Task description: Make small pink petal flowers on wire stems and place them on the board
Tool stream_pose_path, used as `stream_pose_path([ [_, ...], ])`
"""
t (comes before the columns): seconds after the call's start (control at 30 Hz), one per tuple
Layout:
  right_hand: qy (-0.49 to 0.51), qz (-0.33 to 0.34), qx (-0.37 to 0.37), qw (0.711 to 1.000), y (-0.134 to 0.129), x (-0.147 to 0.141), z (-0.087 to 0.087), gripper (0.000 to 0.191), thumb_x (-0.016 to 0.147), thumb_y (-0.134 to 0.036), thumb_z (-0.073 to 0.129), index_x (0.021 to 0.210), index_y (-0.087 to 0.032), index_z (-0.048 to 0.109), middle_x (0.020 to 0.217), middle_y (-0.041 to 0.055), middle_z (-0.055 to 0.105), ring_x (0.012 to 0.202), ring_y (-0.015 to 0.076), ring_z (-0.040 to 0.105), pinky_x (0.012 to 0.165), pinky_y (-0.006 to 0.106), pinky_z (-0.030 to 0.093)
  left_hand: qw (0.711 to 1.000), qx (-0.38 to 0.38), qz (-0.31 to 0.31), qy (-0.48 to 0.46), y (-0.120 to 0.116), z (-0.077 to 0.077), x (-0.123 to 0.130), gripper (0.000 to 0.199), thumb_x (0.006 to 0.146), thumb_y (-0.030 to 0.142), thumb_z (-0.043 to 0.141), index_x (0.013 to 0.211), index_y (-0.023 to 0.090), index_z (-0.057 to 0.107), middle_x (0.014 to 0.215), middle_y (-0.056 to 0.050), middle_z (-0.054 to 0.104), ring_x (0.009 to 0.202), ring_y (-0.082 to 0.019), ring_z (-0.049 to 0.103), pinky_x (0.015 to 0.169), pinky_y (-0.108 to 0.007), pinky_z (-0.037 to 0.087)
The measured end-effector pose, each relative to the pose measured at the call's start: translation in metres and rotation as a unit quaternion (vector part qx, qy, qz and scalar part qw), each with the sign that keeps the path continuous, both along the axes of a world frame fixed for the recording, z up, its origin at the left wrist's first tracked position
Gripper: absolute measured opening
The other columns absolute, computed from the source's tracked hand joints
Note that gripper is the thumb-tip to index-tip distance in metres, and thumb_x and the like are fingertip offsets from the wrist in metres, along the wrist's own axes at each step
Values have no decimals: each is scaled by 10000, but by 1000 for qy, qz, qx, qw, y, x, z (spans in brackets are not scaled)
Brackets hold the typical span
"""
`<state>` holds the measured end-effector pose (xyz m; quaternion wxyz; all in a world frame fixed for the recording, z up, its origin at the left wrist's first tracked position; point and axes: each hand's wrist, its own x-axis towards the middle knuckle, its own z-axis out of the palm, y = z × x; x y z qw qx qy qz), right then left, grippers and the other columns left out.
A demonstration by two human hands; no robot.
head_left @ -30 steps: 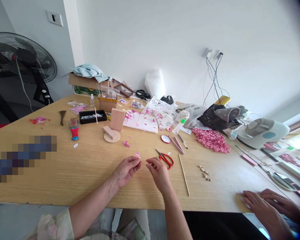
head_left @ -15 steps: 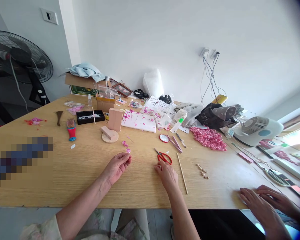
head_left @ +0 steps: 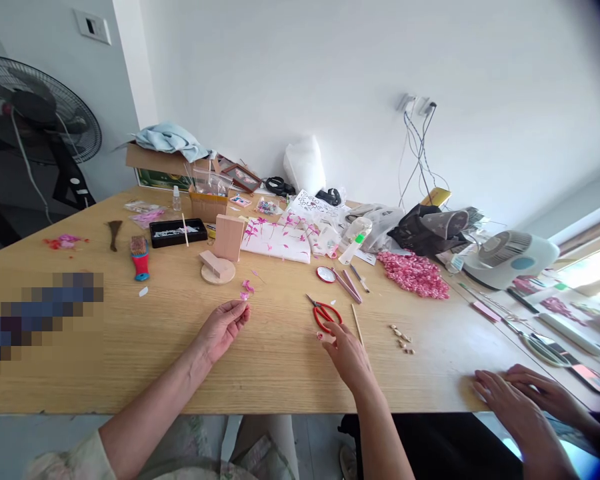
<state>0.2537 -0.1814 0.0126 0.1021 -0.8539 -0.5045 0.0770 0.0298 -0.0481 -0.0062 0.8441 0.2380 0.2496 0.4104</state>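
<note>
My left hand [head_left: 226, 331] is closed in a pinch above the table. A small pink-and-white flower piece [head_left: 244, 296] shows at its fingertips, and a darker pink petal [head_left: 249, 285] is just beyond it. My right hand [head_left: 350, 355] is open with the fingers apart, palm down. Close to its fingertips lies a small red-and-white object [head_left: 320, 336], too small to name. Red-handled scissors [head_left: 326, 316] lie flat just beyond that hand. A thin wooden stick [head_left: 357, 323] runs partly under the hand, its near end hidden.
A round wood disc [head_left: 218, 272] with blocks stands ahead, near a white foam slab [head_left: 275, 241] with pink stems. To the right are small pale pieces [head_left: 403, 339], pink beads [head_left: 415, 275] and a white fan [head_left: 513, 259]. Another person's hands [head_left: 517, 400] rest at the right edge.
My right hand has moved right, off the small red-and-white object, and its fingers have spread over the stick. My left hand has shifted slightly left with the flower piece.
</note>
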Motion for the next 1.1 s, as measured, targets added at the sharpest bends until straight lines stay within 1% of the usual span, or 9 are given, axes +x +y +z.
stream_pose_path([
  [0.1,-41,-56,-29,997,8,-11,3,284,785,-380,429,983,-224,559,989,60,581,828,177,568,629,249,386,1000,0,3,3,0,1,-1,105,560,103,714,643,94,650,638,-19,648,597,-63,583,599,-135,471],
  [0.17,-62,-79,-55,993,13,-16,1,278,794,-418,402,900,-231,578,936,52,591,801,180,574,596,250,374,1000,-7,8,1,1,1,-2,116,549,97,719,642,95,649,638,-21,650,599,-65,584,599,-136,472],
  [0.3,-58,-55,-72,994,11,-11,-2,198,802,-313,405,831,-237,586,919,31,589,776,154,571,575,228,349,1000,-18,16,1,1,1,-4,124,540,83,720,639,93,646,644,-25,653,606,-66,587,607,-138,473],
  [0.5,-13,-3,-66,998,-2,2,7,320,742,-125,447,1024,-248,537,1026,31,551,883,142,544,661,211,348,1000,1,7,28,0,3,-4,109,550,109,719,633,93,650,622,-20,642,590,-65,580,593,-139,463],
  [0.6,-8,-13,-55,998,-2,2,10,282,755,-218,467,1029,-230,532,1021,43,555,891,157,540,677,224,350,999,11,2,37,0,3,-4,113,553,128,721,638,96,653,617,-15,640,584,-60,575,591,-136,458],
  [0.7,-19,-52,-36,998,3,8,9,216,798,-312,408,876,-217,586,913,41,584,816,157,554,643,230,349,999,17,-4,39,-1,3,-5,112,557,133,720,639,95,653,611,-13,638,577,-57,570,587,-135,456],
  [0.83,-49,-91,-30,994,16,24,7,204,794,-281,404,851,-210,587,911,42,577,773,151,553,573,223,328,999,5,5,36,-1,4,-6,126,538,120,731,635,100,653,620,-18,644,581,-61,574,586,-138,462],
  [0.97,-52,-69,-71,994,33,37,3,172,767,-238,444,843,-210,595,893,42,591,774,150,555,554,217,316,999,14,2,37,-1,3,-7,105,562,121,718,640,93,654,624,-24,643,576,-60,575,575,-132,461],
  [1.1,-65,-60,-57,994,48,39,1,185,785,-231,424,860,-198,590,892,55,600,811,156,554,579,218,327,999,1,7,37,-3,2,-8,111,551,109,723,636,92,653,623,-27,645,577,-63,580,577,-132,463],
])
